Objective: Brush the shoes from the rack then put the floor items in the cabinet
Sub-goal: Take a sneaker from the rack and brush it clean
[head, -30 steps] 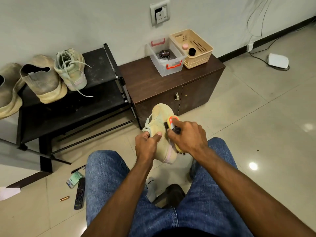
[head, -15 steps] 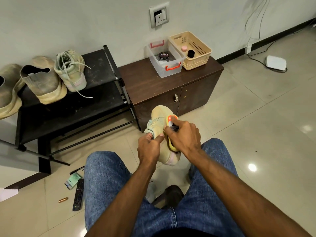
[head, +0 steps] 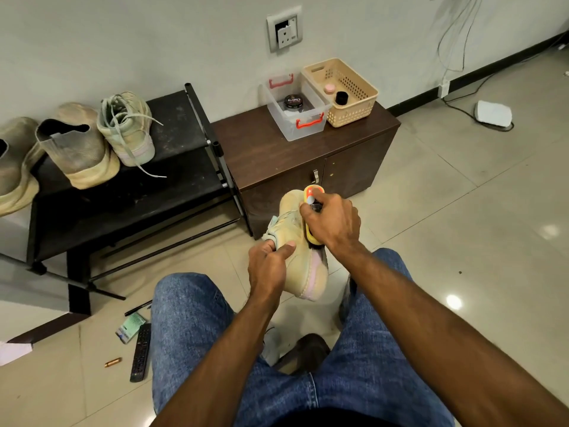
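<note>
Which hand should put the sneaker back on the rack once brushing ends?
Left, probably. The left hand already grips the pale yellow sneaker, and the black shoe rack lies on its side. The right hand is occupied with the yellow brush.

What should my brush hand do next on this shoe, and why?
Probably sweep the brush back down the shoe toward the heel: the right hand holds it up near the toe, while the left hand steadies the collar.

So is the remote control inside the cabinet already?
No, the black remote control lies on the floor tiles beside the person's left knee, and the brown cabinet has its doors shut.
</note>
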